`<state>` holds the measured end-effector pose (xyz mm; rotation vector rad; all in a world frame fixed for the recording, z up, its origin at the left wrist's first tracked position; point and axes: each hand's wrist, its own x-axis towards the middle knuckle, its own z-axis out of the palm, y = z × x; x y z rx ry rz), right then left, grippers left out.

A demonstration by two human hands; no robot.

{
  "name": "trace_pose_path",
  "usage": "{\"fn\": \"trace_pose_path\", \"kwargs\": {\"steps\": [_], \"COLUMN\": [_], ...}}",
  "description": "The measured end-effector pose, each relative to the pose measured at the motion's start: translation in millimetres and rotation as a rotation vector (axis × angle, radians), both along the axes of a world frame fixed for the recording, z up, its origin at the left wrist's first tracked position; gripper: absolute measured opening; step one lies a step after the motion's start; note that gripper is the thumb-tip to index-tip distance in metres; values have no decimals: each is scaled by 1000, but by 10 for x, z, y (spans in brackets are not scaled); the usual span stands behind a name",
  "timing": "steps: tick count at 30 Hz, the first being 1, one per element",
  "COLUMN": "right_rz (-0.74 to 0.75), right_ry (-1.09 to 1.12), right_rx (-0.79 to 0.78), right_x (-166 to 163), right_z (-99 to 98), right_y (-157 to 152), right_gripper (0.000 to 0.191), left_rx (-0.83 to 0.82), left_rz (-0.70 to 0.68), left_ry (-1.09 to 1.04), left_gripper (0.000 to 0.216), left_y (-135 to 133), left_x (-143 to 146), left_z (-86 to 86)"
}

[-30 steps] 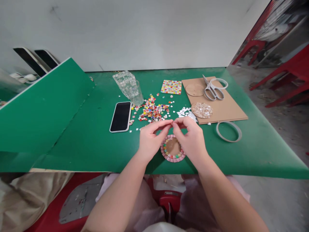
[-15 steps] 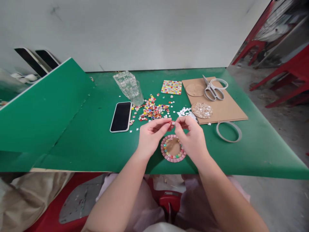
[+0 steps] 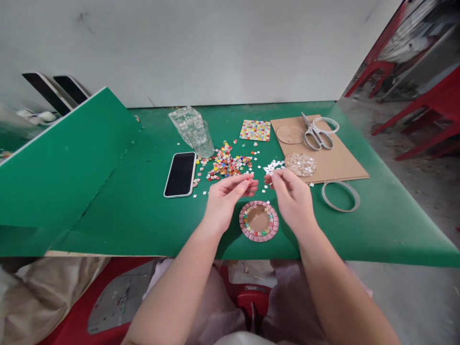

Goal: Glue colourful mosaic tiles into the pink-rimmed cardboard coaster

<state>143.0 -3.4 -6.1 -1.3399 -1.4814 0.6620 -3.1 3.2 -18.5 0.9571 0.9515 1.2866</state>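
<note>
My left hand [image 3: 223, 201] is closed in a pinch on a small red tile [image 3: 250, 181], mostly hidden by the fingertips. Opposite it, a short gap away, my right hand [image 3: 295, 199] has thumb and forefinger pressed together; whatever is between them is too small to make out. Below both hands a round coaster [image 3: 276, 221] lies flat on the green table, with pink tiles around its rim and a ring of colourful star-like pieces inside. Its brown middle is bare. Just beyond my fingers are a pile of mixed coloured tiles [image 3: 228, 164] and a scatter of white pieces [image 3: 273, 166].
A phone [image 3: 180, 174] lies left of the tiles, near a clear plastic cup [image 3: 203, 143]. A square mosaic sheet [image 3: 255, 130] is at the back. Cardboard [image 3: 339, 158] on the right bears scissors [image 3: 316, 134] and two discs. A tape roll [image 3: 355, 199] lies in front of it.
My hands have drawn apart, the right one moving away to the right. The red tile stays in my left fingers. More of the coaster's right side shows.
</note>
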Motion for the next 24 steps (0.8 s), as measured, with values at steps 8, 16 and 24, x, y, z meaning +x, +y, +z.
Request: {"fn": "trace_pose_path", "kwargs": {"steps": [8,16,24], "right_rz": [-148,-133,-79], "right_ry": [-180,-46,-251], "right_rx": [-70,-12,60], "right_x": [264,269,216], "right_z": [-209,-304,-209], "right_y": [204,234,171], "right_gripper": [21,31,23], "left_rx": [-69,-121,-174], "left_rz": [-74,-90,-93], "left_ry": [0,-11,-15], "left_gripper": [19,17,18], "left_y": [17,24,35], "left_x": [-8,-7,6], "left_z": [-18,-23,-44]}}
